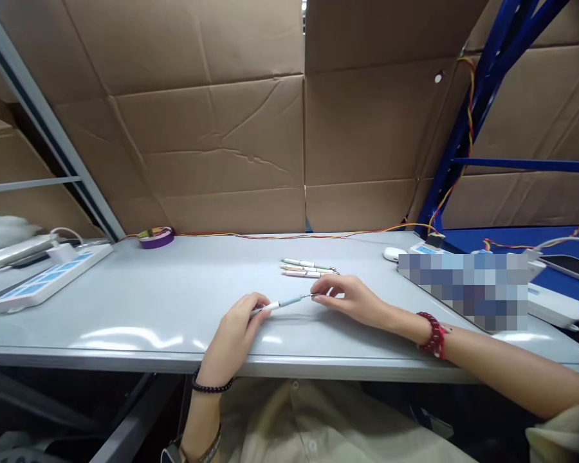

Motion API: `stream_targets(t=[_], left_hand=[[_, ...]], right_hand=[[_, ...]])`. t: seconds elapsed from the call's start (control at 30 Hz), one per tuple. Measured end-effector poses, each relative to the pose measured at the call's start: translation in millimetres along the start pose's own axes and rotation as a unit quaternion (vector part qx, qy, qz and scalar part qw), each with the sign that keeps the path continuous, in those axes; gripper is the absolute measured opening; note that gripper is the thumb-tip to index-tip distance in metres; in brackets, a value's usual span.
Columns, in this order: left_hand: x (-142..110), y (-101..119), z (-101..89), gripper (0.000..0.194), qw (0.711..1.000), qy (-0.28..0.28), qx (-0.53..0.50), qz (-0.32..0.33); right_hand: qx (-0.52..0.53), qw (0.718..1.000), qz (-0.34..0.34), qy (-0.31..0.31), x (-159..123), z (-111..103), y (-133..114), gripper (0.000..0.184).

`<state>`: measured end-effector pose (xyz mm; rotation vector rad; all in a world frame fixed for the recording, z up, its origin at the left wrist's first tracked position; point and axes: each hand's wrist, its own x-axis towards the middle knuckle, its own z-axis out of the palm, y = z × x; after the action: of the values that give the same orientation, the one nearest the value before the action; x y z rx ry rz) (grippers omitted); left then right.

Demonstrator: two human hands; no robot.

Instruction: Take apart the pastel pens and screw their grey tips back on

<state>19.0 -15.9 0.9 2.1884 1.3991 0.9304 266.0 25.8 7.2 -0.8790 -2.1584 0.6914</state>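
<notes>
My left hand (234, 331) is closed around the white rear part of a pen (289, 301) with a light blue-grey grip section. The pen lies nearly level just above the table, its narrow front end pointing right. At that end the thumb and fingertips of my right hand (352, 301) pinch a small dark or metallic tip; whether it is joined to the pen or apart from it is too small to tell. Just behind the right hand, several more pens (302, 263) lie side by side on the tabletop, their right ends partly covered by my fingers.
The glossy grey table (149, 289) ends in a front edge near my body. A purple tape roll (156, 238) sits at the back left. Power strips (53, 276) stand at the left, with another at the right beside a pixelated flat object (463, 289). Cardboard (212, 128) walls the back.
</notes>
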Motion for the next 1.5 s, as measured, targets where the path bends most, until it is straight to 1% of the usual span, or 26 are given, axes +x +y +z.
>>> stream_targets(t=[0.07, 0.13, 0.27, 0.4, 0.53, 0.63, 0.8, 0.87, 0.93, 1.0, 1.1, 1.2, 1.3, 1.4, 1.43, 1.5], left_hand=[[-0.3, 4.0, 3.6, 0.019, 1.000, -0.005, -0.011, 0.004], [-1.2, 8.6, 9.2, 0.019, 1.000, -0.007, -0.021, 0.007], [-4.0, 14.8, 18.8, 0.020, 1.000, 0.011, -0.022, -0.003], [-5.7, 15.7, 18.5, 0.021, 1.000, 0.004, -0.030, 0.000], [-6.3, 15.6, 16.4, 0.022, 0.999, 0.002, -0.041, 0.005], [-6.5, 14.6, 17.1, 0.023, 0.999, -0.001, -0.047, 0.003], [-7.6, 11.9, 17.6, 0.027, 0.999, -0.018, -0.036, -0.012], [-8.2, 11.5, 17.3, 0.029, 0.999, -0.028, -0.032, -0.015], [-8.7, 11.8, 17.0, 0.031, 0.999, -0.035, -0.030, -0.015], [-9.2, 12.4, 16.8, 0.032, 0.999, -0.038, -0.025, -0.013], [-9.8, 13.7, 16.1, 0.033, 0.999, -0.041, -0.013, -0.008], [-9.9, 15.2, 15.1, 0.034, 0.999, -0.047, -0.003, -0.004], [-9.4, 16.2, 14.5, 0.034, 0.998, -0.056, 0.008, -0.004], [-8.6, 16.0, 15.1, 0.034, 0.998, -0.064, 0.019, -0.007], [-8.4, 15.8, 15.5, 0.034, 0.998, -0.064, 0.019, -0.009], [-8.1, 15.4, 16.1, 0.034, 0.998, -0.058, 0.016, -0.014]], right_hand=[[-0.003, 1.000, -0.017, 0.006, -0.6, 0.6, -0.9, 0.014], [-0.007, 0.999, -0.036, 0.024, -1.4, 0.0, -1.3, 0.013], [-0.009, 0.995, -0.081, 0.051, -2.5, -2.9, 0.1, 0.012], [-0.029, 0.992, -0.103, 0.063, -1.9, -2.5, 2.4, 0.012], [-0.084, 0.986, -0.125, 0.070, -1.3, -0.9, 3.5, 0.013], [-0.146, 0.971, -0.173, 0.069, -1.1, -1.5, 3.7, 0.017], [-0.236, 0.937, -0.249, 0.067, -1.0, -3.4, 2.4, 0.022], [-0.258, 0.922, -0.282, 0.067, -1.4, -3.8, 1.1, 0.022], [-0.265, 0.909, -0.312, 0.073, -2.5, -4.1, -0.5, 0.019], [-0.260, 0.903, -0.333, 0.075, -4.0, -4.4, -2.2, 0.014], [-0.234, 0.914, -0.325, 0.063, -6.0, -5.1, -4.2, 0.014], [-0.211, 0.933, -0.288, 0.054, -6.1, -5.0, -4.3, 0.017], [-0.212, 0.941, -0.260, 0.042, -5.1, -2.0, -1.4, 0.031], [-0.196, 0.961, -0.193, 0.013, -4.8, 2.1, 0.7, 0.047], [-0.189, 0.967, -0.169, -0.001, -4.8, 2.6, 0.3, 0.048], [-0.185, 0.973, -0.140, -0.020, -4.9, 1.8, -2.1, 0.039]])
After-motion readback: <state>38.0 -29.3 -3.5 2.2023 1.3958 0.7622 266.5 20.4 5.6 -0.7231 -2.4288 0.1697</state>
